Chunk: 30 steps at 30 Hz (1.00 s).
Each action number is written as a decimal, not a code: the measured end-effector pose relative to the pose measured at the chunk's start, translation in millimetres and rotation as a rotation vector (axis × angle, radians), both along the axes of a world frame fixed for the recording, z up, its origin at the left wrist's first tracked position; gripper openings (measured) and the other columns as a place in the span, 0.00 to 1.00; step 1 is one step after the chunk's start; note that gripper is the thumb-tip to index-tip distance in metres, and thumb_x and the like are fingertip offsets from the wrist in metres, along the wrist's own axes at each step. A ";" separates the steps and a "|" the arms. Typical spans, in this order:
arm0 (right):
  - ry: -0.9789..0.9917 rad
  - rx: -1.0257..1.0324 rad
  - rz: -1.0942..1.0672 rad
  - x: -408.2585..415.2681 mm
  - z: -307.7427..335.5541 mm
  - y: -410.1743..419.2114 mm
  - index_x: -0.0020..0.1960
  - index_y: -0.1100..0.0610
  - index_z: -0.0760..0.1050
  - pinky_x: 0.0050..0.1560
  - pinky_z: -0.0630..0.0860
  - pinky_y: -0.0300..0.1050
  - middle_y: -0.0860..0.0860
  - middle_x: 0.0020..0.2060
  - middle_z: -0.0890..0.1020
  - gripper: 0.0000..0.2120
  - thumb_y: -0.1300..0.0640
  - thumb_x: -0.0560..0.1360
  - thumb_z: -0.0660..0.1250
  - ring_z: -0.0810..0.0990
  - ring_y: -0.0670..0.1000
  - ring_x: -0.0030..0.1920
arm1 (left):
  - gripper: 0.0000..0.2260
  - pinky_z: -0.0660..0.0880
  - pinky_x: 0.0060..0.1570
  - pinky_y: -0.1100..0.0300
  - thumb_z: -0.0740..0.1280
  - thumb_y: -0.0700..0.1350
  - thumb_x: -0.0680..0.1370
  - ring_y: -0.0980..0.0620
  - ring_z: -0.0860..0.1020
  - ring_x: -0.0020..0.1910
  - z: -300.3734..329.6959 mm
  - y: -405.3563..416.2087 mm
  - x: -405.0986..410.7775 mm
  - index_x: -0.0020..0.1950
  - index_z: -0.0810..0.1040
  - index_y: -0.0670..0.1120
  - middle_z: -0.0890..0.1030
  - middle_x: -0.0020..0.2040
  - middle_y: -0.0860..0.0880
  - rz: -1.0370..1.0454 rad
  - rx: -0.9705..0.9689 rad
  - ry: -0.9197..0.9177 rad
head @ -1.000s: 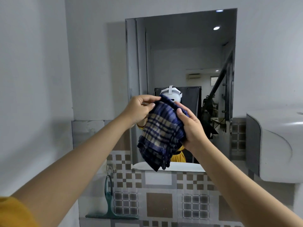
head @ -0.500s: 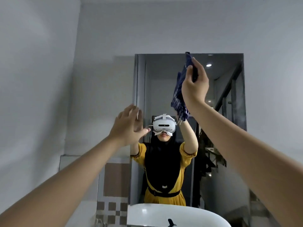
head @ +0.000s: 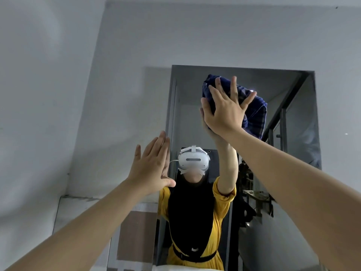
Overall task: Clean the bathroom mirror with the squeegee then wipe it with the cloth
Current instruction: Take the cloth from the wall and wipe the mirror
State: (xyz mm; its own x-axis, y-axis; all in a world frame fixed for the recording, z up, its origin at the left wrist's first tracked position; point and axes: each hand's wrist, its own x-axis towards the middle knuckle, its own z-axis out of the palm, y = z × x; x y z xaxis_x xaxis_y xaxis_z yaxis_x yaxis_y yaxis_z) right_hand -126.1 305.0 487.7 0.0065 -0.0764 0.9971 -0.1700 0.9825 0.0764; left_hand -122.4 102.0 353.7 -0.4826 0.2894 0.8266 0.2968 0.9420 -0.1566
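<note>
The bathroom mirror hangs on the grey wall ahead and reflects a person in a yellow top. My right hand presses a dark blue checked cloth flat against the upper part of the glass, fingers spread over it. My left hand is raised at the mirror's left edge, palm forward, fingers apart, holding nothing. The squeegee is out of view.
A grey side wall closes in on the left. Below the mirror's left side are a brown and white wall tile and the white rim of a basin at the bottom edge.
The view has tilted upward. My right hand went from pinching the cloth near the mirror's top to spreading flat over it against the glass. My left hand let go of the cloth and rose beside the mirror.
</note>
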 end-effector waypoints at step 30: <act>0.000 0.061 0.038 -3.7 49.4 12.6 0.73 0.45 0.63 0.68 0.37 0.71 0.44 0.76 0.58 0.22 0.47 0.80 0.52 0.50 0.53 0.77 | 0.56 0.47 0.64 0.39 0.48 0.74 0.56 0.44 0.52 0.74 -6.0 -7.3 -11.2 0.75 0.41 0.42 0.39 0.76 0.46 0.134 -0.133 0.114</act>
State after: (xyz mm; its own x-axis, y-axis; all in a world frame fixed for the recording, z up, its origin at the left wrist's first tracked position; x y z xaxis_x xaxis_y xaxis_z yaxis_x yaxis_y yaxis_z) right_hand -129.8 317.6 537.1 0.0107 -0.1367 0.9906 -0.2075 0.9687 0.1360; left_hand -133.6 94.8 347.7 -0.4296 0.3396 0.8368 0.1436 0.9405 -0.3079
